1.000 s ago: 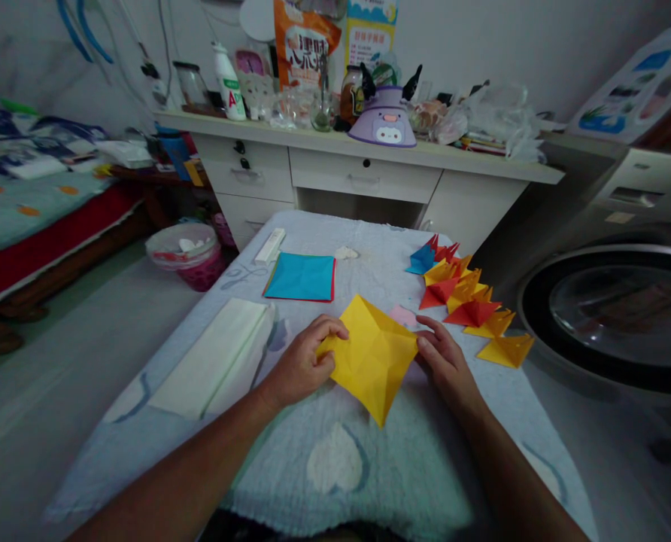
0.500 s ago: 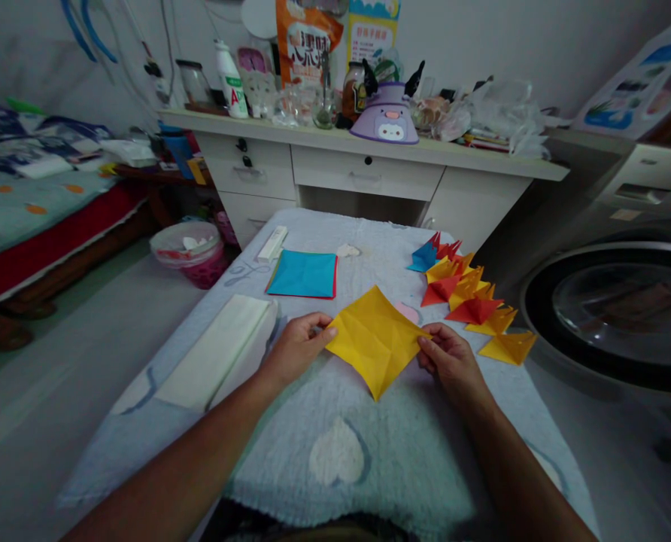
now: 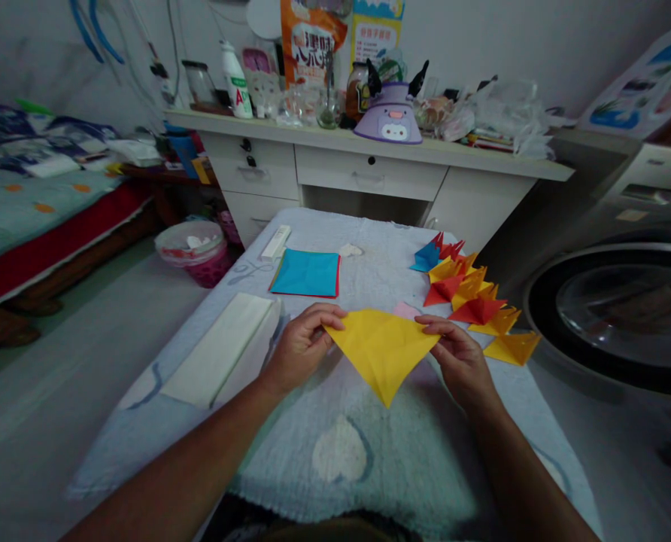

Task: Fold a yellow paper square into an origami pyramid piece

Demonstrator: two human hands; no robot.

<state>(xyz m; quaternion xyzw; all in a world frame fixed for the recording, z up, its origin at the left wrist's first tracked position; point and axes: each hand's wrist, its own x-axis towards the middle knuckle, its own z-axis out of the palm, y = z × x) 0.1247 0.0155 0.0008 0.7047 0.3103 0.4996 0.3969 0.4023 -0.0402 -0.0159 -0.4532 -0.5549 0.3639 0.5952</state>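
Observation:
A creased sheet of yellow origami paper hangs between my two hands above the cloth-covered table, one point facing me. My left hand pinches its left corner between thumb and fingers. At the opposite corner, my right hand has a similar pinch. The paper's far half is bent back, so it looks like a downward triangle. Beyond the left hand lies a stack of square paper, blue on top with red and yellow edges showing. Several folded paper pieces in yellow, red and blue stand in rows to the right.
A folded white cloth or paper pad lies left of my arm, with a small white box farther back. Behind the table stands a white cabinet crowded with items. A washing machine is at right, a pink bin at left.
The yellow paper has gone from a spread diamond to a bent triangle, its far corner tipped back out of sight. Both hands have turned slightly at its corners.

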